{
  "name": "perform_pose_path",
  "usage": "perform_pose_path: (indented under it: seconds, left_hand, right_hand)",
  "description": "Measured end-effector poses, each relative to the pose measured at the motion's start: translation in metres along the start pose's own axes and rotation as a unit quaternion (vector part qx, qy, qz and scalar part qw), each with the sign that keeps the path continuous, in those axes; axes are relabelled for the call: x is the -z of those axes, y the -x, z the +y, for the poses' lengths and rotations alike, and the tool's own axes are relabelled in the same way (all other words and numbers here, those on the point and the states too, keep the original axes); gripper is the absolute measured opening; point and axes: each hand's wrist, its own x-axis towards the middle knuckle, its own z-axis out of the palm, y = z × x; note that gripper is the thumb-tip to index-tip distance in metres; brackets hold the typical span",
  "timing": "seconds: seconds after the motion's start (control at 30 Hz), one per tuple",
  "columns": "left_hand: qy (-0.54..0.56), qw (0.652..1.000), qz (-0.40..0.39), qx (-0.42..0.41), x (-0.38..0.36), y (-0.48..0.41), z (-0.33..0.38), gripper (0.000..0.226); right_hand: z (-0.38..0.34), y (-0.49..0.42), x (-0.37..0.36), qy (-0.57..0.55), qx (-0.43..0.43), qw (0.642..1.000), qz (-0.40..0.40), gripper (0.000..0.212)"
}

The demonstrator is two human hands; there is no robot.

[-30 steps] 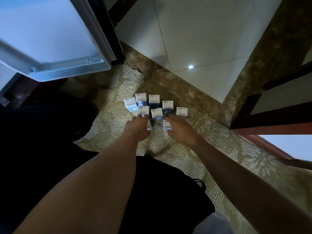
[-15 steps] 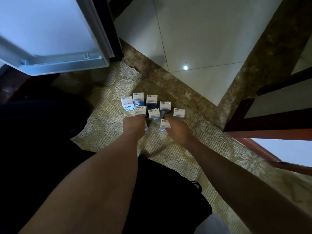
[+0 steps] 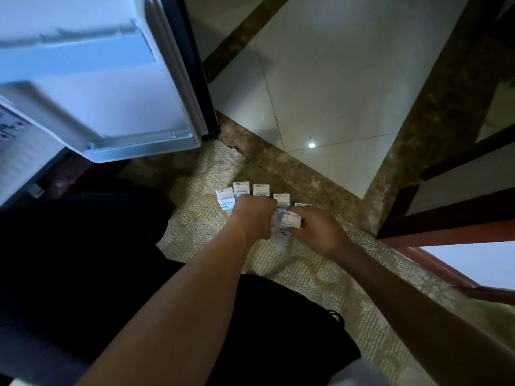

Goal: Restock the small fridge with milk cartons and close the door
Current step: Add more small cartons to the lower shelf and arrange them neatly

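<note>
Several small white milk cartons stand in a cluster on the woven rug. My left hand is curled over the near-left cartons, and its fingers are hidden behind the knuckles. My right hand grips one carton lifted slightly out of the group. The small fridge's open door hangs at the upper left, its white inner shelf empty. The fridge body shows at the far left edge.
A beige woven rug lies under the cartons. Glossy white tiles with brown marble borders stretch beyond it. A dark red wooden frame stands at right. My dark-clothed knees fill the lower left.
Both hands have closed in on the cartons. The right hand has taken hold of one carton and raised it. The view has tilted, which shows more of the fridge door.
</note>
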Motion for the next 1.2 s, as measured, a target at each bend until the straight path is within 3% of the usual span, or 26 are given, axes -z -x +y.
perform_pose_path:
  seconds: [0.27, 0.47, 0.6, 0.9, 1.2]
  left_hand:
    - [-0.016, 0.997, 0.076, -0.022, 0.065, 0.032, -0.001, 0.022]
    - [0.104, 0.984, 0.142, -0.025, 0.107, 0.076, -0.023, 0.03]
    - [0.126, 0.967, 0.214, -0.049, 0.136, 0.108, -0.043, 0.039]
    - [0.186, 0.924, 0.333, 0.018, 0.175, 0.167, -0.098, 0.041]
    - [0.203, 0.901, 0.379, 0.06, 0.201, 0.23, -0.152, 0.023]
  right_hand:
    - [-0.055, 0.031, 0.073, -0.011, 0.054, 0.998, 0.042, 0.021]
    - [-0.102, 0.04, 0.112, -0.042, 0.078, 0.992, 0.092, 0.043]
    - [-0.14, 0.039, 0.128, -0.043, 0.115, 0.987, 0.101, 0.042]
    - [-0.235, 0.022, 0.165, -0.027, 0.234, 0.966, 0.11, 0.034]
    - [-0.321, -0.01, 0.162, -0.017, 0.322, 0.943, 0.087, 0.036]
